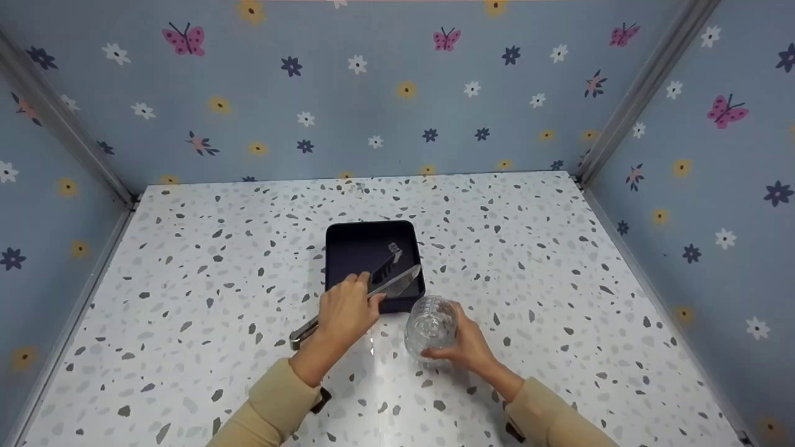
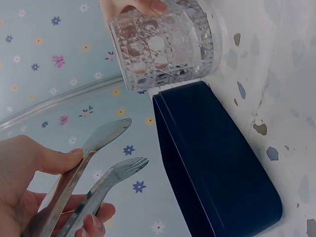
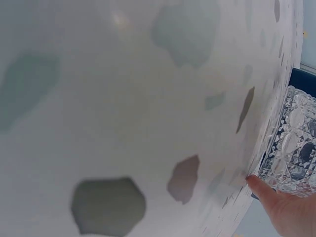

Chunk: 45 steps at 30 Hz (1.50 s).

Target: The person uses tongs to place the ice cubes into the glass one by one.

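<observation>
My left hand grips metal tongs over a dark navy rectangular tray. In the left wrist view, one tong arm ends in a spoon-like tip and the other in a fork-like tip; the tips stand apart with nothing between them. A small shiny patch shows near one tip in the head view, too small to tell what it is. My right hand holds a clear, diamond-patterned glass around its side, just off the tray's near right corner. The right wrist view shows the glass partly, with a thumb against it.
The white speckled tabletop extends around the tray. Blue flowered panels stand at the back and both sides, with grey metal posts at the corners.
</observation>
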Available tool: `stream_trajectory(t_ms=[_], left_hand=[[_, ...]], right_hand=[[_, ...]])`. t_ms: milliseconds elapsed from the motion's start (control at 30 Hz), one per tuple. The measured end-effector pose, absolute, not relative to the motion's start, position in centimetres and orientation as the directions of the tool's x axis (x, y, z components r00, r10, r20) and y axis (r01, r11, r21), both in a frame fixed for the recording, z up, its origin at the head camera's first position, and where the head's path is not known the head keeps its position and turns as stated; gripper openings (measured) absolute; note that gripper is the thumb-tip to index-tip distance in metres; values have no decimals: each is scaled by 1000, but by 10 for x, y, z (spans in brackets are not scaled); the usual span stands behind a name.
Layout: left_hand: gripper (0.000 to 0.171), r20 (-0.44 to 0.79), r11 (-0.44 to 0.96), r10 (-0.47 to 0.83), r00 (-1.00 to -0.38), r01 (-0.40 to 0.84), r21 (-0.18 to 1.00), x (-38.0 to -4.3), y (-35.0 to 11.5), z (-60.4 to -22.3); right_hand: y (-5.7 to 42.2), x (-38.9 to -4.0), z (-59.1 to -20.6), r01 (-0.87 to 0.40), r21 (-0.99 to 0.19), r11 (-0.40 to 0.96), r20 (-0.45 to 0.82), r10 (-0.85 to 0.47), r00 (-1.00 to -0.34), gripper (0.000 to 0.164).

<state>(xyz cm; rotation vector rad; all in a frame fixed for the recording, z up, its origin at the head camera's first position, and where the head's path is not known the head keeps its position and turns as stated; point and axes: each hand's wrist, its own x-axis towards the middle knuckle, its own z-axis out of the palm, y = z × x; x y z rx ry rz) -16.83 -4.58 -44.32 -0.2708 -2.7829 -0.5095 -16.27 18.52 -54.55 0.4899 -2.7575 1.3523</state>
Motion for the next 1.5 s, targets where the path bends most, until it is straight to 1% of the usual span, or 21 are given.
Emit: stream_trajectory(t_ms=[133,633,1033,1500], left_hand=[[44,299,926,114,-947,211,315,-177,-46,-446],[39,302,938,82,-950,176,298,-203,-38,-457],[35,297,957,86,-951,162,241,-221,-32,-474],[30,235,959,77,-969,136,247,-239,-29,-490]], right_hand=[[185,-163,-545,-294,-765,573,167,-264,-950,92],[186,-163,-547,-286,-785,550,160,-266,-951,94],[187,-164,-546,-313,-780,543,183,-281,-942,91],[186,-163,-545,-291,-785,547,159,-276,-948,92]])
